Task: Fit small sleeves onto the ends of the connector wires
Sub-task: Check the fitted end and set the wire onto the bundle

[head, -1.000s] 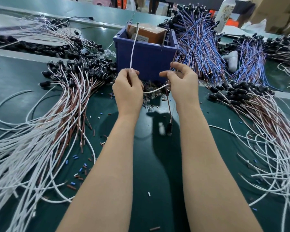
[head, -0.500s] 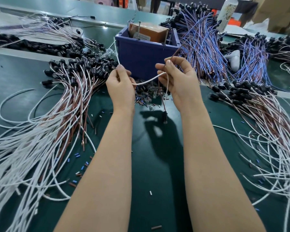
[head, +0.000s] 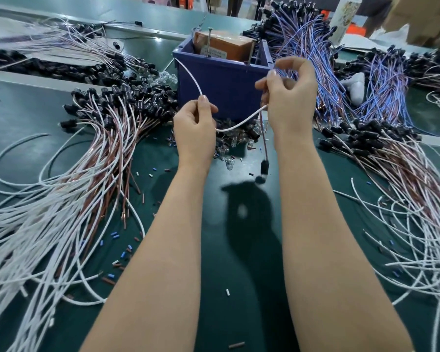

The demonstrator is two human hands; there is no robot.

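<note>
My left hand [head: 194,128] pinches a white wire [head: 236,124] that sags across to my right hand [head: 291,97]; the wire's free end curves up to the left over the blue bin. My right hand, raised a little higher, holds the other end of that white wire together with a thin brown wire [head: 264,138]. From the brown wire a black connector [head: 264,166] hangs just above the green table. Small blue, brown and white sleeves [head: 114,235] lie scattered on the table. I cannot see a sleeve in either hand.
A blue bin [head: 224,80] holding a brown box stands just behind my hands. Bundles of white and brown wires with black connectors [head: 94,158] fan out left and right [head: 396,158]. Blue-purple wire bundles [head: 315,47] lie behind. Small clear bulbs [head: 229,146] are heaped before the bin.
My right hand has risen and drawn the wires up with it. The white wire's free end, upright a second ago, now leans left. The hanging connector swung slightly.
</note>
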